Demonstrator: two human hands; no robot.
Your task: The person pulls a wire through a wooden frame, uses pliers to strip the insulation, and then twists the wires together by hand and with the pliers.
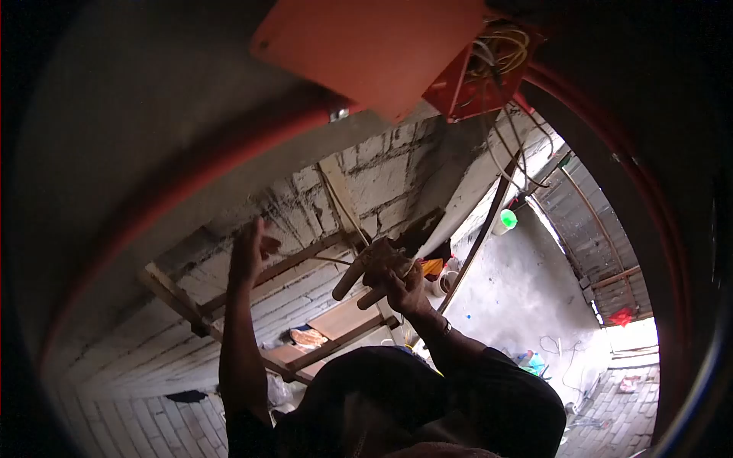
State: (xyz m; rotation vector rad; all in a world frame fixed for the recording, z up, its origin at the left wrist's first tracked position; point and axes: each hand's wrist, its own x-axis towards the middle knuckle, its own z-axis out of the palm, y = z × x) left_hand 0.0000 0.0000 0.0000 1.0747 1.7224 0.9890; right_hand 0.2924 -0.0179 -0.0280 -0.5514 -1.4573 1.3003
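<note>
My left hand (248, 256) is raised at the left, fingers apart and nothing visible in it. My right hand (406, 288), with a band on its wrist, is closed around a dark, worn tool with two thick handles (353, 278) that looks like pliers. Both handles stick out to the lower left, and its head is hidden in shadow and by my fingers. Above the hands hangs an orange-red cover plate (366, 53). Beside it is a red electrical box (458, 95) with loose wires (508, 53) coiled inside and several hanging down. Neither hand touches them.
A red conduit (191, 183) curves along the dark surface overhead. Below are a wooden frame (172, 294), a block wall (382, 175), and a concrete floor (496, 282) with a green-lit bucket (505, 221), a paint-like pail (444, 282) and scattered items. Corrugated sheet (595, 221) stands at the right.
</note>
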